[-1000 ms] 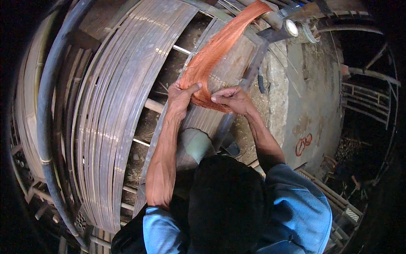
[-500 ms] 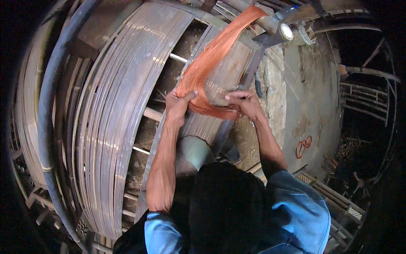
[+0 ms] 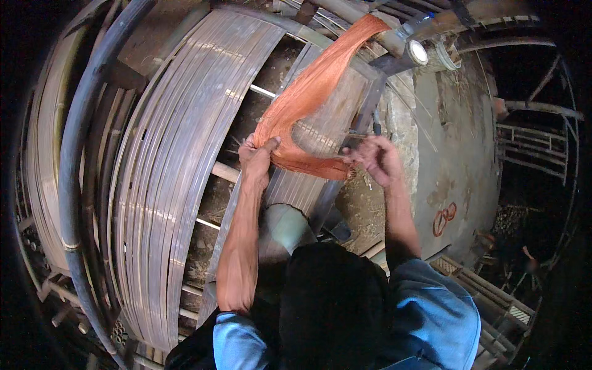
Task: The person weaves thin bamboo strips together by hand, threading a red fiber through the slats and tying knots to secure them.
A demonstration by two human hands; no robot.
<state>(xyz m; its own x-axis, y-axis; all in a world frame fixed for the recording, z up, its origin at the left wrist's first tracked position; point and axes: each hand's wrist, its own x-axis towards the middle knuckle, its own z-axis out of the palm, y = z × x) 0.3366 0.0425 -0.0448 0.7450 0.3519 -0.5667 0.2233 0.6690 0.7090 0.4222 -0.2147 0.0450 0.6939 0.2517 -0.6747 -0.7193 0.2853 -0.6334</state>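
The view is dim overall, with black corners where the fisheye rim cuts off. A small round lamp [image 3: 418, 52] at the upper right glows white with glare. Daylight falls on the grey wall [image 3: 456, 142] and on the curved metal bands [image 3: 179, 154], which show pale sheen along their edges. Straight lines bend strongly toward the rim. The dark mass at the bottom centre lacks detail. The right side sinks into deep shadow. The middle looks fairly sharp.
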